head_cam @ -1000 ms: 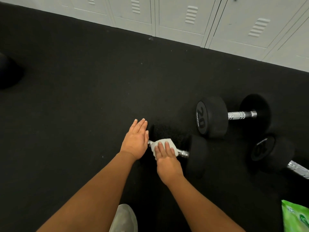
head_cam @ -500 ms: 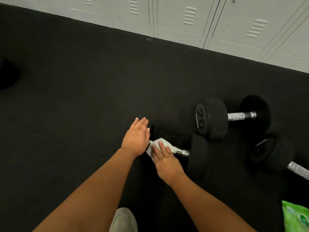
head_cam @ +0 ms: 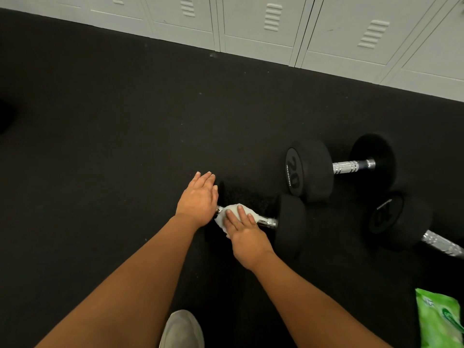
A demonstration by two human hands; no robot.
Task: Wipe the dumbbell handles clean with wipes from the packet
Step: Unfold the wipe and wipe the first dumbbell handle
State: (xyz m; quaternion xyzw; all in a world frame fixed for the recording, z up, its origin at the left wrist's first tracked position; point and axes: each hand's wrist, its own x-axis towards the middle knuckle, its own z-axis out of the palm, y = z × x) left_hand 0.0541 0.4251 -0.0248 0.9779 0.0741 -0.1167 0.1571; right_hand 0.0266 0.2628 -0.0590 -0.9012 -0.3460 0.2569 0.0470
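A black dumbbell (head_cam: pixel 288 222) lies on the floor in front of me, its chrome handle (head_cam: pixel 267 222) partly showing. My left hand (head_cam: pixel 198 199) rests flat with straight fingers on the dumbbell's left head, which it mostly hides. My right hand (head_cam: pixel 244 232) presses a white wipe (head_cam: pixel 232 212) onto the handle with straight fingers. The green wipes packet (head_cam: pixel 438 320) lies at the lower right edge.
Two more black dumbbells lie to the right: one marked 20 (head_cam: pixel 308 169) and another (head_cam: pixel 399 219) with its handle running off frame. White lockers (head_cam: pixel 263 26) line the far wall. The floor is black rubber matting (head_cam: pixel 100 146). My grey shoe (head_cam: pixel 182 330) shows at the bottom.
My right hand has slid the wipe a short way along the handle, and the wipe has bunched up under the fingers. My left hand has stayed on the dumbbell's head.
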